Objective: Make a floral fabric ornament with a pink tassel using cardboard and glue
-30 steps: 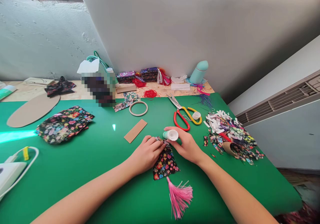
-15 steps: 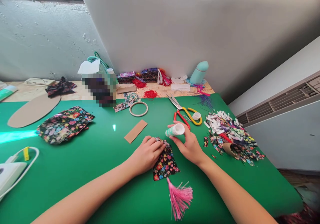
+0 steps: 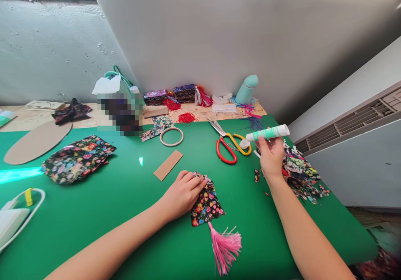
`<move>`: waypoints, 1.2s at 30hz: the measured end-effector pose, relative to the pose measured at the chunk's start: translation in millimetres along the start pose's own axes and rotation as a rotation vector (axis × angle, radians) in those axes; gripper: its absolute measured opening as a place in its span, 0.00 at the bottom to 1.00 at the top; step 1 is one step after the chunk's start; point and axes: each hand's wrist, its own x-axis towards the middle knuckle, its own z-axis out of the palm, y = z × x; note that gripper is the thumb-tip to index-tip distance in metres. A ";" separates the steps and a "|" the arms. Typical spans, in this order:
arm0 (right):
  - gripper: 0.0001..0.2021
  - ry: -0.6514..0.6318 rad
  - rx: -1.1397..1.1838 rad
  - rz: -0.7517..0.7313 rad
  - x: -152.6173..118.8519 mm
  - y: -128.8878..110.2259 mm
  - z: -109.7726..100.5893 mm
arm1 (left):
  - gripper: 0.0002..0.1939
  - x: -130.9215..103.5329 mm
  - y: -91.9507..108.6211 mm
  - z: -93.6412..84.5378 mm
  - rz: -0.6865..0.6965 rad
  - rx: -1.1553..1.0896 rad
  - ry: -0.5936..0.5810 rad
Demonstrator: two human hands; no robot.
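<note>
A small piece of dark floral fabric [image 3: 209,205] lies on the green table mat, and a pink tassel [image 3: 224,244] hangs from its lower edge. The curled fingers of my left hand [image 3: 188,191] grip the fabric's upper end. Off to the right, my right hand [image 3: 272,160] is closed around a white and green glue stick [image 3: 267,133], held tilted in the air. Scissors [image 3: 226,158] with one red and one yellow handle lie open just left of the glue stick. A small white cap [image 3: 244,144] sits by the yellow handle.
Fabric and paper scraps [image 3: 302,169] are heaped at the right. Ahead lie a cardboard strip [image 3: 168,165] and a tape ring [image 3: 161,140]. Floral fabric [image 3: 78,159] and a cardboard oval [image 3: 39,141] are on the left. A turquoise bottle [image 3: 247,90] stands by the wall.
My right hand has moved right and up with the glue stick, away from the fabric, and turned it more level. My left hand stays on the fabric.
</note>
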 end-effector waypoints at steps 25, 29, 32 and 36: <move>0.14 -0.229 -0.482 -0.192 1.2 3.4 0.9 | 0.15 0.6 0.5 -1.4 -0.001 0.005 -0.002; 0.14 -0.232 -0.563 -0.248 2.5 10.2 1.0 | 0.15 0.4 0.8 -1.7 -0.008 0.006 0.002; 0.15 -0.233 -0.561 -0.236 2.6 12.6 0.9 | 0.16 0.6 1.0 -2.1 -0.011 -0.001 0.001; 0.14 -0.216 -0.563 -0.237 0.9 12.6 1.2 | 0.16 0.5 0.8 -2.3 -0.012 -0.013 0.012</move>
